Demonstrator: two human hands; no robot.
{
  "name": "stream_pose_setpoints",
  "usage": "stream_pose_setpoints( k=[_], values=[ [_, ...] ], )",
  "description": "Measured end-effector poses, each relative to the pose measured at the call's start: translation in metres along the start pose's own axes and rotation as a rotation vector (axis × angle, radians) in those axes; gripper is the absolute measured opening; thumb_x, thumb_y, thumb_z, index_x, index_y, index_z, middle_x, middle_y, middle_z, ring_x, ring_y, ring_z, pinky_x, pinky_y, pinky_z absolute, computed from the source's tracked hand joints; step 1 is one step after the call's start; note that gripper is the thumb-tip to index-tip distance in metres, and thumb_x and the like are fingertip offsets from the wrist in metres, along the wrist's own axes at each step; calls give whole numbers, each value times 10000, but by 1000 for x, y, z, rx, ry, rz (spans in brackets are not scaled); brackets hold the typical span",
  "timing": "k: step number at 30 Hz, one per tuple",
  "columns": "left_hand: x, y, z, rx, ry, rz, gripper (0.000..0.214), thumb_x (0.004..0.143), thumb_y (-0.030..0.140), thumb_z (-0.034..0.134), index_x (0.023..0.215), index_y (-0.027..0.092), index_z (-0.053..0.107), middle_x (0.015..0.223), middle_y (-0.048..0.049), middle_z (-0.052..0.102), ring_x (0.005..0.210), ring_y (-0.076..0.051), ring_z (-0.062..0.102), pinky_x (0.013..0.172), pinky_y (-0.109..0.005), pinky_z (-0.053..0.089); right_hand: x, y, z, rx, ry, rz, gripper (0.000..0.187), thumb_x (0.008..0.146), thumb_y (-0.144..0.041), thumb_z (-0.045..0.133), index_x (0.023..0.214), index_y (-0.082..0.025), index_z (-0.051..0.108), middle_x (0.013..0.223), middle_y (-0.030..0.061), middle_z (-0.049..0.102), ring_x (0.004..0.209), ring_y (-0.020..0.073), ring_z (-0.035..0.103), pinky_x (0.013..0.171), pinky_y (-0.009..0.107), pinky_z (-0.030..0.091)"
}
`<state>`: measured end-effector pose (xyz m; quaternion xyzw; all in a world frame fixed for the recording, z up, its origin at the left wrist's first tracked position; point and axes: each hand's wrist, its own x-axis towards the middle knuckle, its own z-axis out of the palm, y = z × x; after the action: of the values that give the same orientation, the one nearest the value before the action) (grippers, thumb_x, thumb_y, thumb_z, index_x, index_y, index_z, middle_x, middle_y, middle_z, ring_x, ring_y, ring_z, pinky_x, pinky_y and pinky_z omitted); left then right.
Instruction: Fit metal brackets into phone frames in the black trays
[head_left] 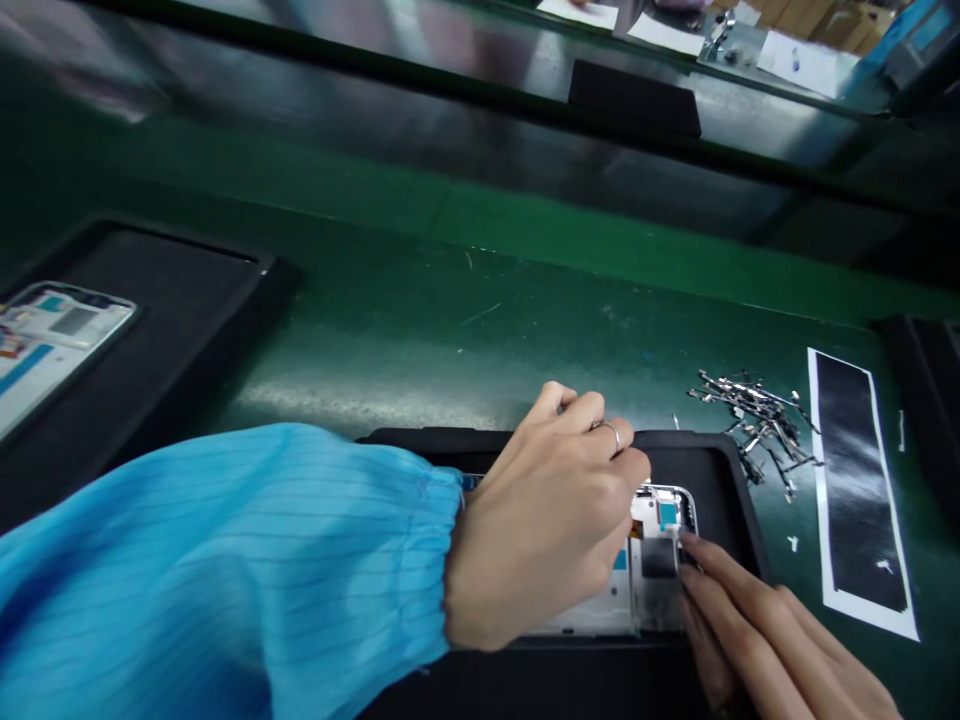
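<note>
A silvery phone frame (664, 605) with blue and dark grey patches lies in a black tray (705, 475) in front of me. My left hand (551, 530), with a ring on one finger and a blue striped sleeve (300, 560), reaches across it. Its fingers are curled closed over the frame's upper part, and the hand hides its own fingertips and whatever they may pinch. From the lower right, my right hand (780, 635) has its fingers together, gripping the frame's right edge.
Small dark and metallic strip-like parts (761, 415) lie piled beyond the tray's right corner. Beside them is a black sheet with a white border (855, 480). At left, another phone frame (82, 350) rests on a black tray (180, 290). A dark rail (450, 100) crosses the back.
</note>
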<state>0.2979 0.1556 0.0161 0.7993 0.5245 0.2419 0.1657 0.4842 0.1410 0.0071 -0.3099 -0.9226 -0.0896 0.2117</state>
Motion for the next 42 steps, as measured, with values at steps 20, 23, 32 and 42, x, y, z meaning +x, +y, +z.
stream_pose_setpoints(
  k=[20,23,32,42],
  values=[
    [5,-5,-4,73,-91,109,196,816,104,477,628,137,521,653,-24,510,653,-166,365,618,-333,252,11,-2,-1,-61,-156,-156,299,851,-21,405,708,-102,655,972,148,653,508,112,616,536,221,482],
    [5,-5,-2,110,-69,137,182,800,104,487,624,141,513,650,-24,506,652,-168,363,615,-333,254,11,-1,0,-66,-158,-157,427,846,25,276,720,-105,662,946,132,665,519,116,626,548,226,497],
    [1,-4,1,107,-21,132,190,804,83,448,643,142,529,661,-30,510,663,-167,373,679,-348,298,11,-1,1,-82,-157,-182,469,818,46,237,718,-107,669,950,117,665,511,110,614,547,227,514],
    [1,-4,1,161,5,163,110,753,104,526,649,138,529,648,-26,504,640,-164,359,672,-352,320,11,1,2,-81,-155,-210,258,851,-63,402,782,-138,639,954,118,673,492,89,594,533,205,480]
  ],
)
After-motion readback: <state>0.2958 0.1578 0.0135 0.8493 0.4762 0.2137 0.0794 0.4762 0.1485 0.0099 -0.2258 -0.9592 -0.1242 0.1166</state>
